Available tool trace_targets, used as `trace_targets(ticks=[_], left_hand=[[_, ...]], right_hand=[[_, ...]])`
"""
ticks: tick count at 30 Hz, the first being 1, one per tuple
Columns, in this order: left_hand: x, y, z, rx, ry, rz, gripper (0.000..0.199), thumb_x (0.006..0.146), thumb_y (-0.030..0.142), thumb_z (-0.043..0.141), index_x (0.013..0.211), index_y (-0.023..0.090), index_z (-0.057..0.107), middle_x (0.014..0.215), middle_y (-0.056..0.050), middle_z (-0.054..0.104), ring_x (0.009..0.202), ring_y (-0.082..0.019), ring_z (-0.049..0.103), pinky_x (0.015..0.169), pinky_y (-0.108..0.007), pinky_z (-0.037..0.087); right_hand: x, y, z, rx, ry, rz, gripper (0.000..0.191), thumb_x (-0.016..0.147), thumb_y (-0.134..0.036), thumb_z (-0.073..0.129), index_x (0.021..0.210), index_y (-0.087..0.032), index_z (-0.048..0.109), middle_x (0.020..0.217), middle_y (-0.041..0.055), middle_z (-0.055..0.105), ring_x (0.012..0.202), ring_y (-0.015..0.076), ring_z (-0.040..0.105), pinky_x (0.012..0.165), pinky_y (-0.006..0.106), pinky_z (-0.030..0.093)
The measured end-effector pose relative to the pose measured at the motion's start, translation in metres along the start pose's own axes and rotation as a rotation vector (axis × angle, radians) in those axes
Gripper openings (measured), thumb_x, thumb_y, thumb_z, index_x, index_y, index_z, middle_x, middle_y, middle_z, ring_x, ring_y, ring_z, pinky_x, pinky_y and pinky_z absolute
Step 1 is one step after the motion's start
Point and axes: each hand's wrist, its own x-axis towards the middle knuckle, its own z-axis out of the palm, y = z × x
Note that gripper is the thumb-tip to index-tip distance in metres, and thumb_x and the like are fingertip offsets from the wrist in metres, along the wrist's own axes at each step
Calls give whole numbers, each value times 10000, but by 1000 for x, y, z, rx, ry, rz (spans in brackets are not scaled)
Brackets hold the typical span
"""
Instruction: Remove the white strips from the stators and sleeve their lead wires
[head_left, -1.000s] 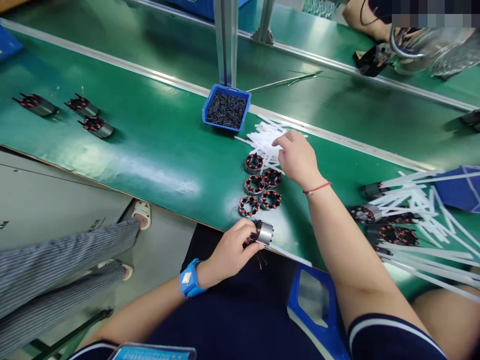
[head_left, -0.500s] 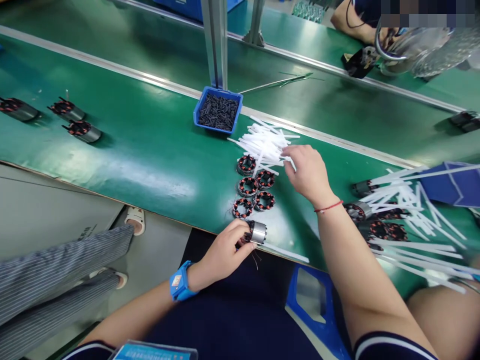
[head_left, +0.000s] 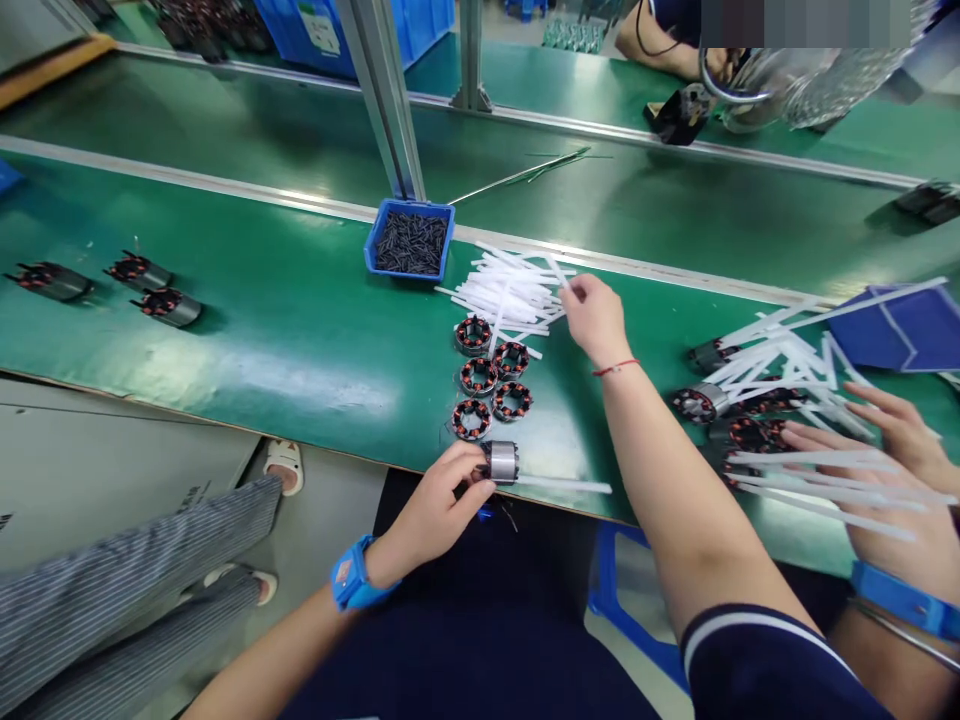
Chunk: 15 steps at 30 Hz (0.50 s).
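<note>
At the table's near edge my left hand is closed around a silver motor stator, which lies on its side. A white strip extends to the right from it along the edge. My right hand pinches one end of another white strip, beside the right end of a loose pile of white strips. Between my hands stand several stators with copper windings, open side up.
A blue bin of small black tubes sits by a metal post. Several stators lie at the left. On the right, a co-worker's hands are among white strips and stators. A metal rail runs behind.
My right hand has drawn back slightly from the pile and now pinches a raised strip. My left hand keeps its stator. The co-worker's hands have come into view at the right.
</note>
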Motion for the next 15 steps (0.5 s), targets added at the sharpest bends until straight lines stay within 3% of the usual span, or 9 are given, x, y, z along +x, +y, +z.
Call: trace_targets(ticks=[2, 4, 7, 9, 12, 15], left_hand=[[1, 0, -2, 11, -16, -13, 125, 910, 206, 466, 913, 162, 583, 964, -49, 516, 885, -148, 527, 801, -262, 427], [1, -2, -3, 29, -14, -24, 118, 905, 207, 475, 893, 164, 584, 964, -46, 522, 893, -149, 529, 803, -260, 426], [2, -4, -3, 53, -6, -20, 107, 900, 208, 488, 921, 171, 586, 990, -43, 530, 917, -148, 531, 812, -256, 428], [2, -5, -2, 72, -2, -14, 121, 900, 206, 489, 968, 177, 585, 994, -40, 537, 917, -144, 532, 810, -254, 433], [1, -4, 0, 114, 19, -10, 137, 901, 204, 487, 996, 180, 582, 974, -36, 547, 912, -144, 537, 804, -256, 441], [-1, -1, 3, 156, 58, -23, 142, 902, 213, 481, 993, 184, 586, 981, -38, 556, 923, -155, 543, 805, -269, 453]], right_hand=[[-30, 3, -22, 179, -50, -38, 166, 872, -258, 472, 925, -173, 605, 766, 22, 632, 681, 162, 567, 652, 281, 416], [-72, 4, -45, 296, -202, -108, 189, 897, -303, 471, 944, -179, 605, 770, 9, 617, 677, 148, 554, 635, 261, 412], [-142, 6, -73, 302, -530, -164, 237, 939, -336, 430, 989, -204, 620, 873, 20, 621, 800, 153, 565, 721, 262, 425], [-178, 8, -82, 245, -626, -127, 254, 956, -323, 397, 1026, -218, 618, 867, 23, 610, 801, 154, 564, 729, 270, 423], [-203, 12, -80, 164, -630, -69, 273, 964, -300, 378, 1091, -228, 609, 893, 36, 613, 818, 168, 573, 732, 290, 422], [-197, 10, -68, 126, -611, -72, 278, 960, -288, 380, 1081, -227, 623, 916, 44, 626, 838, 182, 582, 747, 306, 421]])
